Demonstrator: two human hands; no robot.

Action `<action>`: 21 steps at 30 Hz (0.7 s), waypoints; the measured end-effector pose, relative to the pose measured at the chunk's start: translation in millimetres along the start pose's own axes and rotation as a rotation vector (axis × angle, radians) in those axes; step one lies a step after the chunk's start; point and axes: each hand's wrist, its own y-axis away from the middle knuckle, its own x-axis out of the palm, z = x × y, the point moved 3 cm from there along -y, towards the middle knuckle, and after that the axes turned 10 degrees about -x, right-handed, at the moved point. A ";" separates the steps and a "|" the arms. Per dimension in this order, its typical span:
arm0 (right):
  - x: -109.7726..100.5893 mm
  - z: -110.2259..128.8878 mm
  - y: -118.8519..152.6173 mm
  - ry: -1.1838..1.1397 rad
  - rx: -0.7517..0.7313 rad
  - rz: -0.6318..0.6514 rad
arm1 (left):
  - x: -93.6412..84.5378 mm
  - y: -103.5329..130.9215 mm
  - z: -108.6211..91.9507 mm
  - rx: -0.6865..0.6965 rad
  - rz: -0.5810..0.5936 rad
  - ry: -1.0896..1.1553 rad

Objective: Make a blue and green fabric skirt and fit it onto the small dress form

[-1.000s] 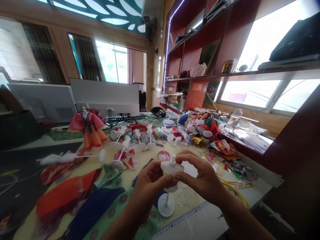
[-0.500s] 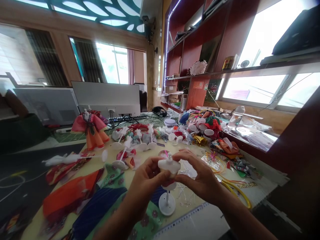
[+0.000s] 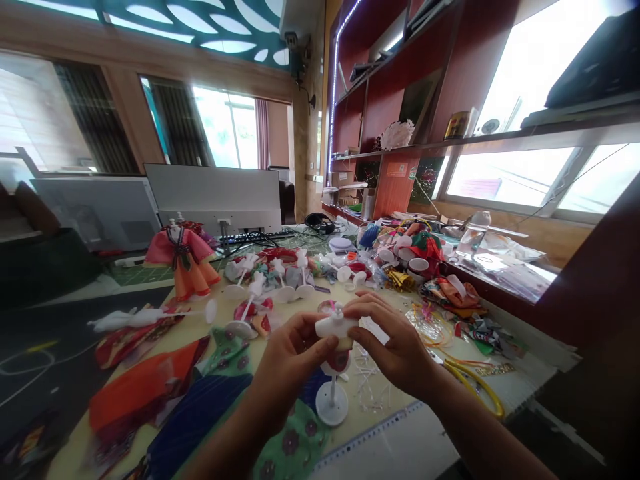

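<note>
Cluttered table | mannequin in hands | axis upright, base down

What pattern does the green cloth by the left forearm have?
The green cloth carries dark, flower-like spots, best seen in the head view.

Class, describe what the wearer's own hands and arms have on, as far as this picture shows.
The left hand and right hand are ungloved, with no ring visible. Both the left forearm and right forearm are bare: no sleeve, watch or bracelet shows.
</note>
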 end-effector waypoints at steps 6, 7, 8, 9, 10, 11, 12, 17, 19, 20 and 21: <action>-0.1 2.0 -2.3 0.007 -0.010 -0.006 | -0.6 0.6 -3.2 0.034 -0.003 -0.047; -0.3 1.8 -2.4 -0.008 -0.001 -0.004 | -0.4 0.0 -3.0 0.042 0.007 -0.060; -0.6 1.3 -2.4 -0.022 0.009 -0.005 | -0.2 -0.7 -2.8 0.050 0.019 -0.071; -0.7 0.7 -2.4 -0.034 0.015 -0.007 | 0.1 -1.5 -2.7 0.059 0.030 -0.076; -0.7 0.0 -2.3 -0.042 0.020 -0.010 | 0.2 -2.2 -2.8 0.067 0.039 -0.077; -0.6 -0.9 -2.3 -0.047 0.023 -0.014 | 0.2 -2.9 -3.0 0.075 0.043 -0.076; -0.4 -1.8 -2.3 -0.047 0.025 -0.020 | 0.0 -3.4 -3.2 0.078 0.044 -0.077; 1.2 -3.9 -3.1 -0.038 0.045 -0.048 | -2.2 -4.7 -4.5 0.080 0.031 -0.109; 1.3 -3.3 -2.1 -0.029 0.065 -0.059 | -3.2 -5.3 -5.1 0.090 0.022 -0.115; 1.1 -3.1 -0.4 -0.026 0.080 -0.070 | -3.6 -5.7 -5.3 0.092 0.020 -0.119; 0.9 -3.2 2.5 -0.026 0.096 -0.091 | -3.9 -6.2 -5.5 0.091 0.019 -0.125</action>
